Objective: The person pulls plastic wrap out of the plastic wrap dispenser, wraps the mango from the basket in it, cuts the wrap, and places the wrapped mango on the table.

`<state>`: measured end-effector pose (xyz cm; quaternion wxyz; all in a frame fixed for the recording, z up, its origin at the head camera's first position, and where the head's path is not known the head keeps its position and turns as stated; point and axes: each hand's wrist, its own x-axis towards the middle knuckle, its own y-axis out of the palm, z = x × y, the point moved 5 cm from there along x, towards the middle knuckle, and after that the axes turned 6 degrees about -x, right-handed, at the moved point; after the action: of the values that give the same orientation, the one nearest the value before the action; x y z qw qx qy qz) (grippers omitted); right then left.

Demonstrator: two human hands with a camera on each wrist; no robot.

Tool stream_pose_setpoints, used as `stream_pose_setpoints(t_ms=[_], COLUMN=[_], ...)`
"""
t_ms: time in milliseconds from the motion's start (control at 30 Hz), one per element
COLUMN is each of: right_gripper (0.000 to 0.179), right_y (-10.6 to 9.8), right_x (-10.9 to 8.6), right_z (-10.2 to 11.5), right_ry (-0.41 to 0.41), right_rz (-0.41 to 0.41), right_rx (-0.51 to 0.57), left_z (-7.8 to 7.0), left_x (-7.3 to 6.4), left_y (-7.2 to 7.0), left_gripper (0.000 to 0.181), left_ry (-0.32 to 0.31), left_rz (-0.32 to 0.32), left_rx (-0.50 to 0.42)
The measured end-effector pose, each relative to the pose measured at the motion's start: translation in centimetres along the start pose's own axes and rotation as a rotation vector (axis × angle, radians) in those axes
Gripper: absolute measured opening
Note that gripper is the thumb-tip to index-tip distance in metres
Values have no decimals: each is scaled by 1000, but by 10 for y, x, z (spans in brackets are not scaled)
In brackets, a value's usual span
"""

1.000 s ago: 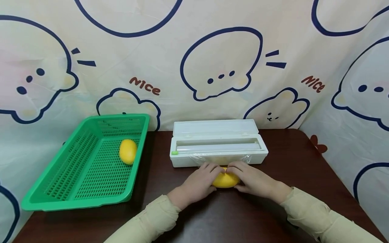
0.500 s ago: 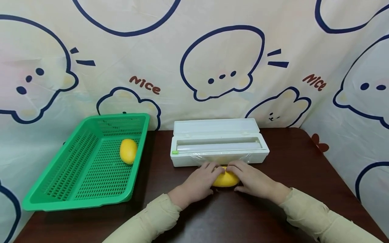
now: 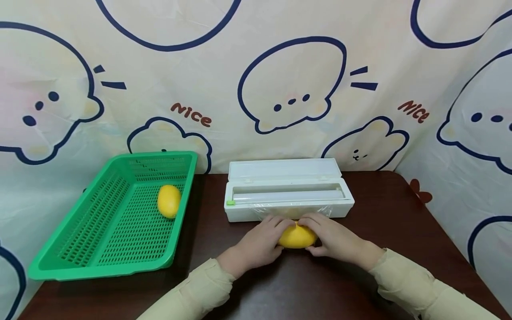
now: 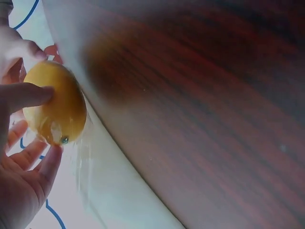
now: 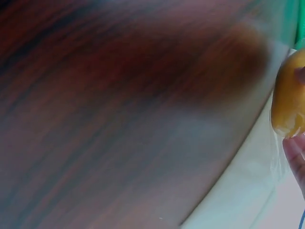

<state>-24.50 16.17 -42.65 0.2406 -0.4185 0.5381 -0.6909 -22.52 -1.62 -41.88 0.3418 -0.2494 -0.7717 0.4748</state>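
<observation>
Both hands hold one yellow lemon (image 3: 298,237) close over the dark table (image 3: 280,293), just in front of a white cling film box (image 3: 288,211). My left hand (image 3: 260,240) grips its left side and my right hand (image 3: 335,235) its right side, index fingers nearly meeting at the top. In the left wrist view, a thumb presses the lemon (image 4: 59,102) and fingertips touch its stem end. Clear cling film (image 4: 85,162) clings shiny around that end and runs toward the box. The right wrist view shows only part of the lemon (image 5: 288,100) at its edge.
A green plastic basket (image 3: 108,271) stands at the left with another lemon (image 3: 169,201) inside. The film box's lid (image 3: 285,170) is raised at the back, showing the film roll (image 3: 288,195). A patterned cloth wall (image 3: 224,146) closes off the back and right.
The hands stay in nearly the same place on the lemon. The lemon's front has tipped slightly, so a little more of it shows between the hands.
</observation>
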Motion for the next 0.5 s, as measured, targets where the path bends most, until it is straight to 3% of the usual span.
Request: stream_pose_setpoints(t_ms=[167, 267, 367, 500], right_gripper=[62, 60, 58, 56], right_y=[-6, -9, -11, -13], right_x=[2, 2, 2, 0], right_z=[1, 2, 1, -1], right_ry=[36, 52, 64, 98], right_rz=[-8, -18, -17, -10], right_rx=[46, 71, 117, 193], left_z=[-3, -5, -4, 0], left_x=[-2, -3, -2, -1], left_y=[2, 1, -2, -5], left_gripper=[76, 81, 74, 66], left_ry=[-54, -58, -70, -104], left_rz=[22, -13, -64, -90], left_rx=[33, 61, 15, -121])
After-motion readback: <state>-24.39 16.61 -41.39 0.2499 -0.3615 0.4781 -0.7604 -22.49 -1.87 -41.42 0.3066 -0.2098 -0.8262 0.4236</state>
